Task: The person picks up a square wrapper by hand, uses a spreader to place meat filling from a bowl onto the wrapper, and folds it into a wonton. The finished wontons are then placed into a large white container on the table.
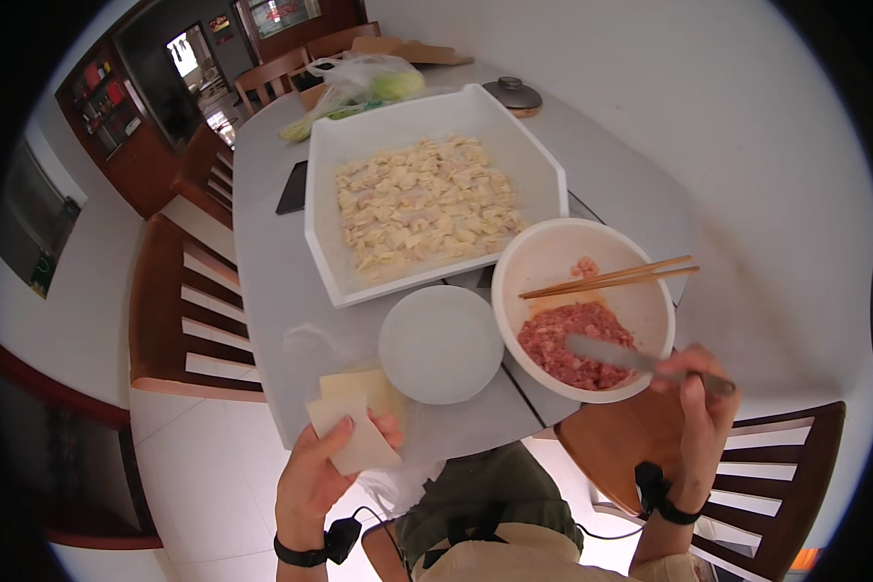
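Observation:
My left hand (320, 465) holds a small stack of square dough wrappers (353, 434), thumb on top, above the table's near edge. Just beyond it, more wrappers (360, 383) lie on the table. In my right hand (698, 393) is a flat metal spreader (615, 353), probably a table knife. Its blade reaches over the rim of a white bowl (507, 295) and touches or hovers over the raw minced meat (582, 342) inside. Wooden chopsticks (611, 278) rest across that bowl. Left of it sits a pale round plate or shallow bowl (441, 344).
A large white tray (327, 269) of folded dumplings (425, 204) stands farther back. Behind it are a plastic bag with green vegetables (396, 84), cardboard (407, 51) and a dark lid (513, 94). A black flat object (292, 188) lies left. Wooden chairs (196, 313) flank the table (269, 291).

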A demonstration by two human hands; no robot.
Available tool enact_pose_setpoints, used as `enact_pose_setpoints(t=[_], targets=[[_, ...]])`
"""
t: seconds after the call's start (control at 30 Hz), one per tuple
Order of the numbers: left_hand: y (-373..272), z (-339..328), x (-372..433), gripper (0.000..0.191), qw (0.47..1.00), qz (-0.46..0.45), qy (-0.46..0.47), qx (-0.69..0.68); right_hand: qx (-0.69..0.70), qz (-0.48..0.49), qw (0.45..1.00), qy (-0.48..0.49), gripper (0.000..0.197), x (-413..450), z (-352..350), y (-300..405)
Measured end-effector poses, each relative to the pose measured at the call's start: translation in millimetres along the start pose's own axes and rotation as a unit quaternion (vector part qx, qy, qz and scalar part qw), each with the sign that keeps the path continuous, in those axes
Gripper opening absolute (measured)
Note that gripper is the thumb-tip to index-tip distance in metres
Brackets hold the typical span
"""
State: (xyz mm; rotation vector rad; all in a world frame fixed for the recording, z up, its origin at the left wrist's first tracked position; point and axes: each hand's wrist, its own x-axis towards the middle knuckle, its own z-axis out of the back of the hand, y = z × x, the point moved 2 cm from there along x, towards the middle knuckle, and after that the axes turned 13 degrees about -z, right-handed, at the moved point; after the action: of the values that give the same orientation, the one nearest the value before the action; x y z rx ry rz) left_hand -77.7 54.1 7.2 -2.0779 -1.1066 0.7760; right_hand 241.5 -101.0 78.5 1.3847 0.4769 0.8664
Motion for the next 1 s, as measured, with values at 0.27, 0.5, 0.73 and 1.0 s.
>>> enact_pose_setpoints(t=[0.27,0.5,0.73,1.0], targets=[[48.3,-55.8,-11.5,0.046,0.982,0.145,0.121,-0.009,-0.156,0.0,0.985,0.069,0.018,64.3,-23.7,-22.6],[62.3,-80.8,-0.2,0.049,0.974,0.169,0.127,-0.074,-0.215,0.131,0.96,0.125,0.016,67.0,-48.1,-23.3],[74.0,-92.5,6.3,0.05,0.994,0.082,0.065,-0.043,-0.088,-0.063,0.971,0.213,0.015,47.5,-27.9,-5.1],[78.1,-108.6,9.6,0.05,0.992,0.059,0.035,-0.103,-0.051,-0.054,0.972,0.225,0.017,34.9,-3.0,-12.3]])
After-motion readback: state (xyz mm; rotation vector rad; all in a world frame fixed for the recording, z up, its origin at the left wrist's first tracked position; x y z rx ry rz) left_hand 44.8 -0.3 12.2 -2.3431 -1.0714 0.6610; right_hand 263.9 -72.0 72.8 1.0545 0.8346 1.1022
